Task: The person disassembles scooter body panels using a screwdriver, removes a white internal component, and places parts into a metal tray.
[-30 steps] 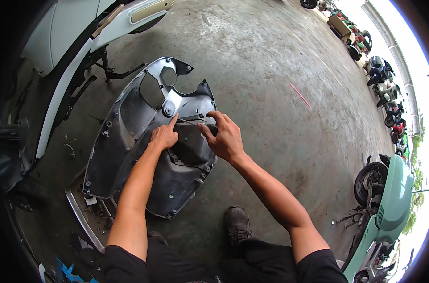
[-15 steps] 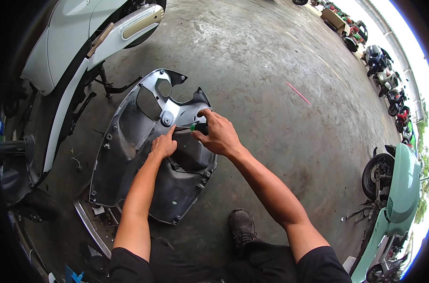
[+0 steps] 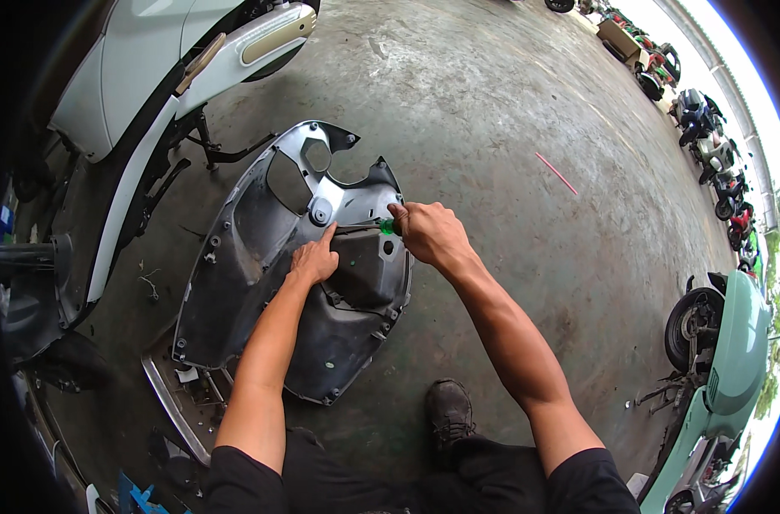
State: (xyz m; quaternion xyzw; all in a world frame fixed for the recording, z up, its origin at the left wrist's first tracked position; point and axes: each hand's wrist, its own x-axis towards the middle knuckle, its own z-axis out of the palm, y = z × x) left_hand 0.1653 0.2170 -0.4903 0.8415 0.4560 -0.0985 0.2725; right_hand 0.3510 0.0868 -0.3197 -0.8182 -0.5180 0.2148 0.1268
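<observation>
A grey and black scooter body panel point(image 3: 208, 300) lies on the floor in front of me, its ribbed inner side up. My right hand point(image 3: 436, 235) is closed round the handle of a screwdriver point(image 3: 387, 226), whose green collar shows past the fingers. Its shaft runs left, nearly level, along the upper edge of the black box-shaped part point(image 3: 360, 267) of the panel. My left hand point(image 3: 316, 259) rests on the panel, index finger stretched out near the shaft's end and the other fingers partly bent. Where the tip meets the panel is too small to make out.
A white scooter point(image 3: 137, 73) stands at the left, its stand close to the panel. A metal-edged frame point(image 3: 169, 403) lies near my left forearm. A pale green scooter point(image 3: 737, 334) is at the right. A pink stick point(image 3: 556, 174) lies on the floor.
The screwdriver has drawn away to the right with my right hand, and more of its shaft shows. My left index finger stays by the same spot. The whole view has shifted slightly.
</observation>
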